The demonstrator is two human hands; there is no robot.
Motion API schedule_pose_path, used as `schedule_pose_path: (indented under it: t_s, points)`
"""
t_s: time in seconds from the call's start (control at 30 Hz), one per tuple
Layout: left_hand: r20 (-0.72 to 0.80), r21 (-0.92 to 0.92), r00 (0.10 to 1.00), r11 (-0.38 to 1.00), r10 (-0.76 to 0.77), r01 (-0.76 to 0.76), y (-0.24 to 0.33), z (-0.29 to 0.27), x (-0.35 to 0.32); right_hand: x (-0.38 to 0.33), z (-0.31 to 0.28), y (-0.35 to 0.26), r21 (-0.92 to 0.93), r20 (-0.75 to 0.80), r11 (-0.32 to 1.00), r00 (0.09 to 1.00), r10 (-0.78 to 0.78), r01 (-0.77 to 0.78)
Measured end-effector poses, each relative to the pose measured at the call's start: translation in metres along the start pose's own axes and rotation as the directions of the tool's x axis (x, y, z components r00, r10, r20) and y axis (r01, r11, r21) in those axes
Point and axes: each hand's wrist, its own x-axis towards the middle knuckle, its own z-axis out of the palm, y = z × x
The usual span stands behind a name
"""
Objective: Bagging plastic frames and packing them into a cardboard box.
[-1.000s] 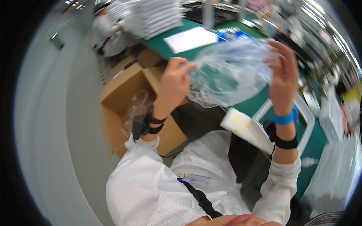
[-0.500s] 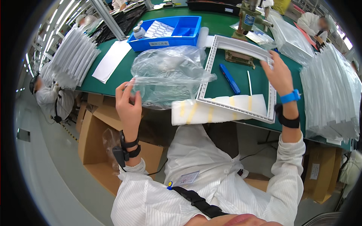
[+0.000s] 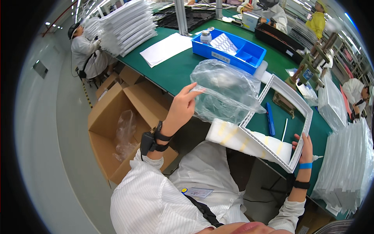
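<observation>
My left hand (image 3: 182, 104) pinches the near edge of a clear plastic bag (image 3: 224, 87), which lies crumpled on the green table. Around one side of a white rectangular frame (image 3: 292, 92) the fingers of my right hand (image 3: 306, 147) are closed. Its left corner lies beside the bag's opening. Beneath the frame's near side is a white foam strip (image 3: 228, 134) with yellowish bands. Inside the frame's outline lie a blue marker pen (image 3: 270, 119) and a thin white stick (image 3: 284, 129).
A blue divided bin (image 3: 249, 67) holds a white bottle and a label sheet. White paper (image 3: 165, 50) lies left of it. Wrapped white pieces form stacks at left (image 3: 126, 27) and right (image 3: 344, 163). A metal press (image 3: 311, 68) stands behind the frame; an open cardboard box (image 3: 102, 113) sits below.
The view has swung left. My right hand has moved from the frame's far right corner down to its near right side. My left hand stays at the bag's edge.
</observation>
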Motion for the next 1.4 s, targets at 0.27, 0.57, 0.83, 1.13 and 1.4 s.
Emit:
schedule_pose_path:
  t_s: [0.27,0.57,0.83,1.13,1.4]
  points:
    - [0.014,-0.104,1.0,0.995,0.001,0.001,-0.005,0.004,0.005,-0.015,-0.014,0.002,0.2,-0.008,0.976,0.997,-0.083,0.083]
    - [0.002,-0.111,0.996,0.989,0.095,-0.094,-0.031,0.022,0.014,-0.106,-0.003,-0.015,0.302,0.175,0.944,0.966,-0.19,0.131]
    - [0.036,-0.086,0.999,0.996,-0.006,0.009,-0.05,0.031,0.044,-0.124,0.071,-0.064,0.261,0.547,0.965,0.817,-0.181,0.039]
    - [-0.065,0.039,0.901,0.903,0.429,-0.428,-0.064,0.009,0.074,-0.112,0.196,-0.052,0.045,0.93,0.95,0.359,0.072,-0.308]
    - [0.323,-0.472,0.942,0.846,-0.095,0.248,-0.068,-0.046,0.051,-0.114,0.214,-0.015,-0.084,0.97,0.9,0.173,0.172,-0.427]
